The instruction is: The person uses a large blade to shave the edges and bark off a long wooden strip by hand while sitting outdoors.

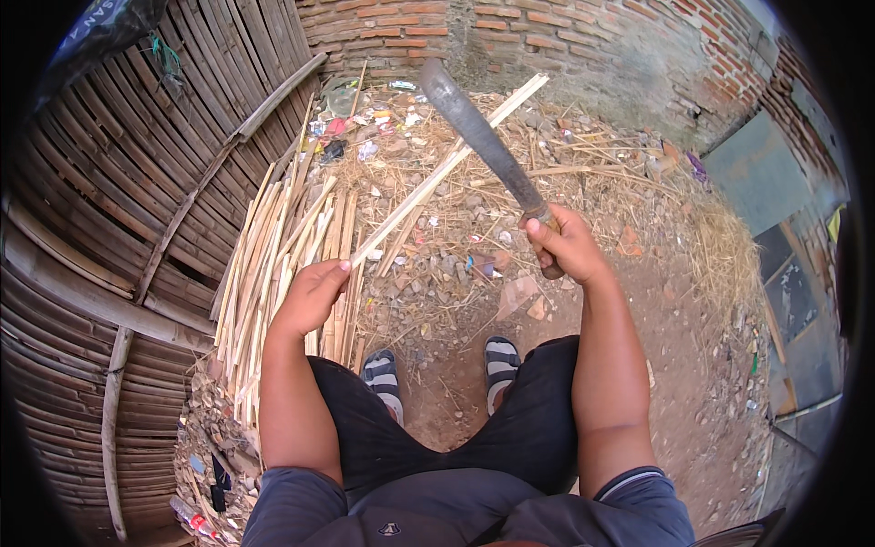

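My right hand (567, 244) is wrapped round the wooden handle of a machete (480, 137), whose dark, broad blade points up and to the left. Between the thumb and fingers of my left hand (313, 294) is the near end of a long, pale bamboo strip (415, 198). The strip slants away to the upper right, and the machete's blade crosses over it in this view; whether the two touch I cannot tell. Just beyond and beside my left hand lies a pile of similar split bamboo strips (264, 264) on the ground.
A bamboo slat wall (173, 173) rises on the left, a brick wall (565, 46) at the back. Stones, straw and litter cover the ground ahead. Dry straw (715, 246) heaps at the right, near grey panels (756, 173). My sandalled feet (500, 365) rest on bare dirt.
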Available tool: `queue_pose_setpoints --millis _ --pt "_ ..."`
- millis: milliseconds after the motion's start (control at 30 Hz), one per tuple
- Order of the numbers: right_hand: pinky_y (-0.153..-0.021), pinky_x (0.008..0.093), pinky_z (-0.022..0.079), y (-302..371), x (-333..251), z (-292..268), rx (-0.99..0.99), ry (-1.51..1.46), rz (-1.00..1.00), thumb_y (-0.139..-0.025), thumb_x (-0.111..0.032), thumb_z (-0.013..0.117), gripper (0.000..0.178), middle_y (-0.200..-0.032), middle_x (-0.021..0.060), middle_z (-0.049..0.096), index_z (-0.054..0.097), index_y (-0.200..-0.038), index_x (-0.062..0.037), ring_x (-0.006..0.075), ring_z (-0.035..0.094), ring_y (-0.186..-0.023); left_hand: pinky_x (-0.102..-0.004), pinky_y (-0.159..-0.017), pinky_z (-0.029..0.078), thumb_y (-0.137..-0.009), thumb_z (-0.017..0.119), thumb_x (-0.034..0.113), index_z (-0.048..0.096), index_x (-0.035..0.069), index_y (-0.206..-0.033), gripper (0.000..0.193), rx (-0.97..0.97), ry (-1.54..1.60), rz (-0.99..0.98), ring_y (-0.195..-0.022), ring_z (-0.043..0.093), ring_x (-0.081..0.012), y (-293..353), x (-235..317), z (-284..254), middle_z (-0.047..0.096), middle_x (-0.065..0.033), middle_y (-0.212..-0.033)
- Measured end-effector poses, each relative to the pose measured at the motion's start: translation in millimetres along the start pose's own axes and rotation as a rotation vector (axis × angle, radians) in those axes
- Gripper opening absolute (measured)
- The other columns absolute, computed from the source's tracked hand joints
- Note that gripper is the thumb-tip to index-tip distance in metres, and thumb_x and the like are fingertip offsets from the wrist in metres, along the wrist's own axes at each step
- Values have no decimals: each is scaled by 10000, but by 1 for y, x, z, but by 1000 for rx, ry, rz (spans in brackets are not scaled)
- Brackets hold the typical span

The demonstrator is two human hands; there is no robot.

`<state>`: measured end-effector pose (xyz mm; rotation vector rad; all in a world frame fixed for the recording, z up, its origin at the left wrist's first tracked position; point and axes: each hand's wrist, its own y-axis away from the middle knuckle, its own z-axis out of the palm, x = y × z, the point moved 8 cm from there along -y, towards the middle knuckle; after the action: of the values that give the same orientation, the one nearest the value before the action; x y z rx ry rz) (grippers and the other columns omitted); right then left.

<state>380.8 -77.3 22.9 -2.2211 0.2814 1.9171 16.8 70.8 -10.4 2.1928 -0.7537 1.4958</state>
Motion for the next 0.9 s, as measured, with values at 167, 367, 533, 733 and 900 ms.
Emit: queue_pose_setpoints --millis 167,367,533,733,900 --pt "-490 264 381 -1 2 -7 25 -75 -12 -1000 -433 751 419 -669 -23 530 639 -1107 -44 80 494 -533 -247 -526 298 -1117 542 382 550 120 -789 420 -6 21 -19 -568 365 -53 -2 1 7 438 69 -660" --pt "-463 267 364 2 0 -3 16 -61 6 -1000 -425 753 414 -661 -25 521 636 -1104 -42 78 489 -528 -249 -529 299 -1117 544 384 545 124 -787 420 -3 40 -18 -571 365 -57 -2 -3 6 430 70 -662" --pt "-465 268 367 2 0 0 -7 39 32 -994 -431 761 422 -654 -23 519 637 -1103 -43 83 490 -522 -252 -534 303 -1119 538 379 541 121 -787 421 4 -3 4 -578 369 -60 -3 -3 2 429 69 -668" --pt "-461 274 370 3 0 -6 24 -51 24 -984 -439 771 424 -649 -28 515 642 -1103 -54 84 495 -531 -254 -530 295 -1121 531 378 544 117 -785 426 -3 3 -13 -575 367 -58 -2 1 7 434 70 -665" --pt "-465 269 379 3 0 -6 18 -33 47 -976 -441 785 406 -656 -37 529 627 -1032 -71 72 501 -535 -256 -527 296 -1119 531 379 552 114 -784 427 4 -9 -5 -569 366 -58 0 2 3 430 70 -656"
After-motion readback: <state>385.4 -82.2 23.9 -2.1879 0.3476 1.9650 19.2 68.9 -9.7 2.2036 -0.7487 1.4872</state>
